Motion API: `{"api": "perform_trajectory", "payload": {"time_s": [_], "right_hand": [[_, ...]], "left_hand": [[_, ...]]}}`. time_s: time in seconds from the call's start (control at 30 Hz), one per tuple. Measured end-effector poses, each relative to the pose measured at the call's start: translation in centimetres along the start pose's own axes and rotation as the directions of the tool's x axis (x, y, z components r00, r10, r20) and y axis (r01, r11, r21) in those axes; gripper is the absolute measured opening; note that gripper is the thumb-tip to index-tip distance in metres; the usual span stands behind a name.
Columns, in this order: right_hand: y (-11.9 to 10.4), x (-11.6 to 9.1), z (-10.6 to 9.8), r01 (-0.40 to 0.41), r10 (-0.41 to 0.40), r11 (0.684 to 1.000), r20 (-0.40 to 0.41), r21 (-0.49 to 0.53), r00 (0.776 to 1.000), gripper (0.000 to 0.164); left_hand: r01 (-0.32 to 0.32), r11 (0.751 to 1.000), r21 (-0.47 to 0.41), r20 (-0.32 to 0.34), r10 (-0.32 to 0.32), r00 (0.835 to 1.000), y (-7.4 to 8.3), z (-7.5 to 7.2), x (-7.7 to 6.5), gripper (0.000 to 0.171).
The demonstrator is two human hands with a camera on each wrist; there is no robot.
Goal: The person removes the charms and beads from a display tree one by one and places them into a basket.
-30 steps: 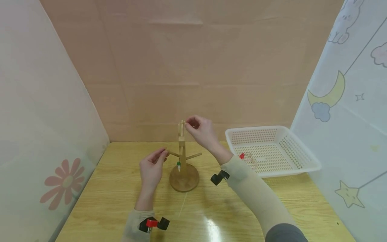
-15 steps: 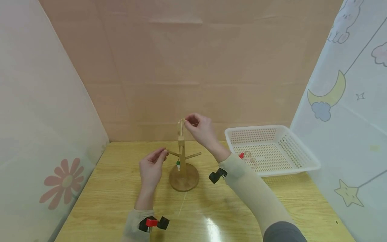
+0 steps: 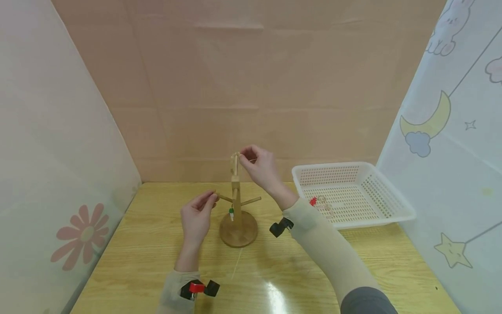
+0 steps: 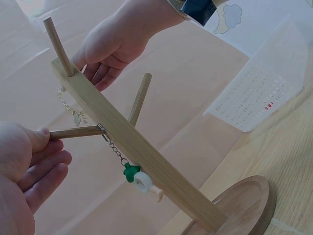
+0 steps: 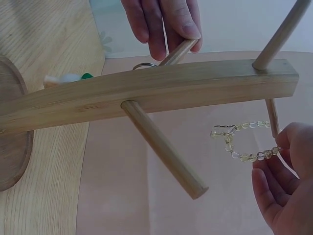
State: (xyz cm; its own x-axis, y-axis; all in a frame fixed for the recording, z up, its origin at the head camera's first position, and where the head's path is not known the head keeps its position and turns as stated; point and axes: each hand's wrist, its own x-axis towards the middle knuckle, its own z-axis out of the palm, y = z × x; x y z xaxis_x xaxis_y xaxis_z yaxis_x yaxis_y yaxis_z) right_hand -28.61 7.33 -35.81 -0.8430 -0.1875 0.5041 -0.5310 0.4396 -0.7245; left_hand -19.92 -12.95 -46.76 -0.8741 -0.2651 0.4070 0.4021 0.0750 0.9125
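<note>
A wooden stand (image 3: 237,207) with a round base and several pegs stands upright on the table. My left hand (image 4: 29,176) pinches the tip of one side peg (image 4: 76,132) between thumb and fingers. On that peg hangs a keychain (image 4: 132,172) with a green and white charm, close to the post. At the stand's top, my right hand (image 5: 288,181) pinches a clear yellowish beaded bracelet (image 5: 252,157) against the end of an upper peg (image 5: 272,117). Whether the bracelet's loop is around that peg, I cannot tell.
To the right, a white plastic basket (image 3: 388,218) holds a red item (image 3: 313,201) and some pale beaded pieces (image 3: 324,205). A tan backdrop (image 3: 251,87) rises behind the wooden table (image 3: 149,261). Another bare peg (image 5: 166,151) sticks out toward the right wrist camera.
In the head view, my right hand and the stand's top have shifted very slightly upward. The left hand keeps its hold on the same peg.
</note>
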Motion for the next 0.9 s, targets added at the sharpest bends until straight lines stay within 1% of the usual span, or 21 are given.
{"api": "perform_trajectory", "payload": {"time_s": [0.13, 0.3, 0.43, 0.7, 0.9], "right_hand": [[0.02, 0.07, 0.09, -0.010, 0.010, 1.000, -0.005, -0.010, 1.000, 0.011], [0.14, 0.11, 0.15, -0.015, 0.015, 1.000, -0.015, -0.018, 1.000, 0.010], [0.25, 0.08, 0.08, -0.011, 0.011, 1.000, -0.026, -0.002, 1.000, 0.010], [0.43, -0.04, -0.27, -0.022, 0.023, 0.999, -0.032, 0.032, 0.999, 0.010], [0.69, -0.18, -0.66, -0.037, 0.039, 0.998, -0.033, 0.043, 0.999, 0.013]], "left_hand": [[0.004, 1.000, 0.009, 0.003, -0.004, 1.000, 0.18, 0.06, -0.06, 0.016], [0.028, 1.000, 0.008, 0.003, -0.028, 1.000, 0.35, 0.15, -0.18, 0.017], [0.040, 0.999, 0.003, 0.002, -0.040, 0.999, 0.42, 0.18, -0.18, 0.017], [0.031, 1.000, -0.005, -0.006, -0.031, 1.000, 0.69, 0.14, -0.16, 0.017], [0.038, 0.999, 0.004, -0.015, -0.038, 0.999, 0.80, 0.13, -0.20, 0.017]]}}
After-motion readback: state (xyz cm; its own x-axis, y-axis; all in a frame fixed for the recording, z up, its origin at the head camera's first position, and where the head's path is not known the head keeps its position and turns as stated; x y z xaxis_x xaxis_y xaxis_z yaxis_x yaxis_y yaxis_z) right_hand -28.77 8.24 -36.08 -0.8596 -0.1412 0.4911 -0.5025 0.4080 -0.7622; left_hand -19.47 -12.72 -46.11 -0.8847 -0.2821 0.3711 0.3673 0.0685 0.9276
